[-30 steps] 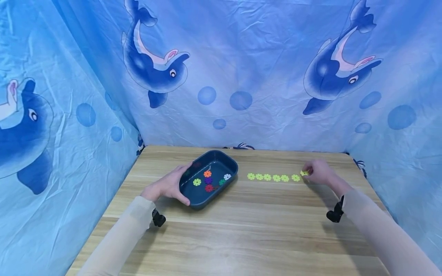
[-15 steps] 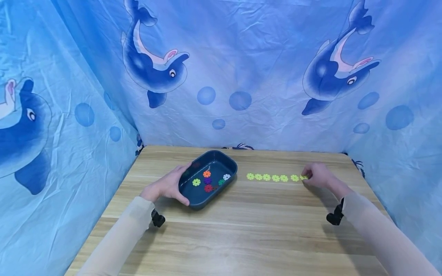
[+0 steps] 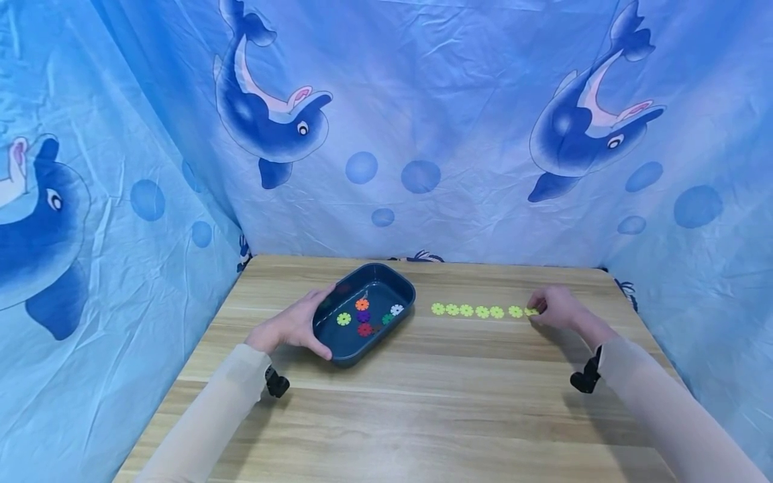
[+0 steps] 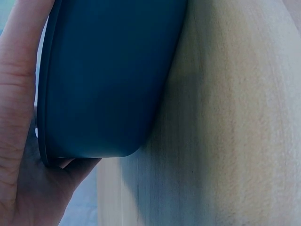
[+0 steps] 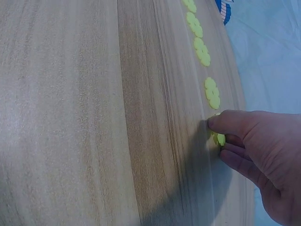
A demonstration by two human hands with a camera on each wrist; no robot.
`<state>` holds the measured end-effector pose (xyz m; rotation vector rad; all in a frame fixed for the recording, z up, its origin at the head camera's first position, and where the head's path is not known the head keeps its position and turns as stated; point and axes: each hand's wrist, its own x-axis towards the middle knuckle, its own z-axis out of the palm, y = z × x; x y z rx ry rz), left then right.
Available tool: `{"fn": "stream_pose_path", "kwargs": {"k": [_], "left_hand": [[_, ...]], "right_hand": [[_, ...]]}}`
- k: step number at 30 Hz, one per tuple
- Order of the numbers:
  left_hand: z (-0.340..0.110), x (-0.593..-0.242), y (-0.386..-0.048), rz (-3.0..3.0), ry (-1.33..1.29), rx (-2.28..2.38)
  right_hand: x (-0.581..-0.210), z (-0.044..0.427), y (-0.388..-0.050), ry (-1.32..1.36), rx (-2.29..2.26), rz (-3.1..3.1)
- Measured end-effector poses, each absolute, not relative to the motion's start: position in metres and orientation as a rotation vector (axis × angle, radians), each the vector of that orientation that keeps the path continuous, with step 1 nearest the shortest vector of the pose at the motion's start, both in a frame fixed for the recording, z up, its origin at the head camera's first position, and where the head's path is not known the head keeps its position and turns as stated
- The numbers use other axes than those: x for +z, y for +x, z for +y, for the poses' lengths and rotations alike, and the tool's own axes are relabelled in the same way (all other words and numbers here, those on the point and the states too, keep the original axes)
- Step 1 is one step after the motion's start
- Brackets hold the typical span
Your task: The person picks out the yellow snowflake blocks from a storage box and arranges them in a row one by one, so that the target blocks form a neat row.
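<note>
My left hand (image 3: 296, 323) grips the left end of a dark blue plastic basin (image 3: 344, 359), thumb along the near side and fingers at the far side. Its outer wall (image 4: 108, 80) fills much of the left wrist view. Inside lie several flower-shaped plastic discs, among them an orange disc (image 3: 362, 304), a yellow-green disc (image 3: 343, 319) and a white disc (image 3: 396, 310). At the right, my right hand (image 3: 557, 307) pinches a yellow-green flower disc (image 5: 220, 139), partly hidden by the thumb, at the right end of a row of matching discs (image 3: 467, 310).
The wood-grain table (image 3: 423, 416) bears the basin and the row. Blue dolphin-print cloth (image 3: 386, 121) hangs behind the table's back edge and along both sides.
My right hand has lowered the pinched flower disc and brought it slightly left, close to the end of the row. The left hand and the basin have stayed put.
</note>
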<state>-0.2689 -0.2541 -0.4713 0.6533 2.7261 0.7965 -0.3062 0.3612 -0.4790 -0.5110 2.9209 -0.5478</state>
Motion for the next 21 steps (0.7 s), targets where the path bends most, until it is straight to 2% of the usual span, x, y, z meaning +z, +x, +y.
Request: {"fn": "stream_pose_path", "kwargs": {"k": [12, 21], "left_hand": [[-0.253, -0.471, -0.269, 2.724, 0.64, 0.804], [-0.253, -0.472, -0.269, 2.722, 0.639, 0.799]], "right_hand": [[-0.469, 0.359, -0.307, -0.49, -0.589, 2.875], [-0.454, 0.343, -0.321, -0.509, -0.581, 2.884]]}}
